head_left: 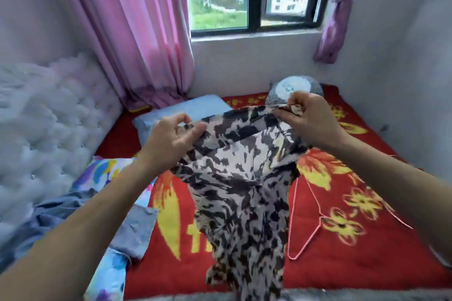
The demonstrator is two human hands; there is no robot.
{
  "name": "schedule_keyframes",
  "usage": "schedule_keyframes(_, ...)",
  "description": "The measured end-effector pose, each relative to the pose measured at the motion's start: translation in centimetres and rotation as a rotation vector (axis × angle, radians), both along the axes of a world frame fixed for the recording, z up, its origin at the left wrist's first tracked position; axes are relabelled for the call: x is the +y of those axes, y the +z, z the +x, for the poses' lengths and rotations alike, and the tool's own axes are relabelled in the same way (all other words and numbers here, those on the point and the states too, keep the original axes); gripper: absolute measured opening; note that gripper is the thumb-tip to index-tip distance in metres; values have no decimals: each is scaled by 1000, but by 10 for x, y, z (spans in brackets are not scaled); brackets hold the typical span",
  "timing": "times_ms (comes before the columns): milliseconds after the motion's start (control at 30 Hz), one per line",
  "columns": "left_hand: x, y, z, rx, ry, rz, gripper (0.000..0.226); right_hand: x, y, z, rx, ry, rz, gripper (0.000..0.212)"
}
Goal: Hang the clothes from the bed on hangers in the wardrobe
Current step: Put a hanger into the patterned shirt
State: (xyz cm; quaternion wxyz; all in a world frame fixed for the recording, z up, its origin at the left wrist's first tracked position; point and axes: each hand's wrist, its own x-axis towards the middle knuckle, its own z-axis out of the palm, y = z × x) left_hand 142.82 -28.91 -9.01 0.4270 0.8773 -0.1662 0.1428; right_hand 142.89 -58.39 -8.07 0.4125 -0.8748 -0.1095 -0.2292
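Observation:
A black-and-white patterned garment hangs in the air over the bed, held up by its top edge. My left hand pinches the left end of that edge between thumb and fingers. At the right end my right hand grips the cloth with curled fingers. A thin pink wire hanger lies on the red flowered blanket, just right of the hanging garment and partly hidden behind it. No wardrobe is in view.
Blue denim clothes lie bunched at the left of the bed beside a colourful sheet. A blue pillow and a grey plush toy sit near the window. A tufted headboard lines the left side.

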Motion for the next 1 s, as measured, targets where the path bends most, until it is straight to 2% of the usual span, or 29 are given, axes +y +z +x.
schedule_keyframes(67,5,26,-9,-190,4,332,55,-2,27,-10,-100,-71,-148,30)
schedule_keyframes(133,10,45,-11,-344,78,593,63,-4,50,-21,-164,-86,-181,28)
schedule_keyframes(200,17,62,-9,-409,188,695,47,-7,69,-31,-204,-52,-205,22)
schedule_keyframes(267,23,75,-7,-474,299,737,29,-10,82,-41,-195,-11,-314,18)
schedule_keyframes(333,25,81,-6,-522,362,761,24,-11,87,-50,-94,-15,-507,18)
schedule_keyframes(400,21,74,-4,-543,349,820,27,-8,79,-56,51,3,-592,22)
schedule_keyframes(433,16,67,-4,-558,335,866,30,-8,70,-57,125,31,-547,23)
schedule_keyframes(467,11,58,-2,-575,314,913,32,-7,61,-57,202,77,-394,22)
schedule_keyframes(533,4,37,1,-563,250,975,38,-4,40,-57,367,149,144,17)
schedule_keyframes(567,2,27,4,-509,216,975,42,-2,28,-56,434,123,380,19)
schedule_keyframes(600,1,16,9,-432,187,951,47,-3,17,-53,488,79,520,22)
schedule_keyframes(633,0,6,14,-324,157,908,50,-4,5,-51,525,35,550,23)
schedule_keyframes(700,-2,-10,21,-51,62,706,44,-10,-16,-48,554,30,424,17)
schedule_keyframes(733,-5,-18,25,92,17,561,36,-13,-26,-48,546,69,262,17)
schedule_keyframes(800,-13,-33,30,335,-58,315,26,-22,-45,-47,502,95,-276,47)
schedule_keyframes(833,-18,-42,32,417,-88,242,29,-25,-57,-45,465,59,-541,58)
schedule_keyframes(867,-24,-53,33,462,-106,206,34,-28,-69,-40,445,32,-677,60)
schedule_keyframes(933,-37,-74,34,501,-124,198,37,-36,-90,-24,519,26,-618,45)
schedule_keyframes(1000,-53,-95,37,499,-159,196,32,-47,-111,-6,637,43,-325,34)
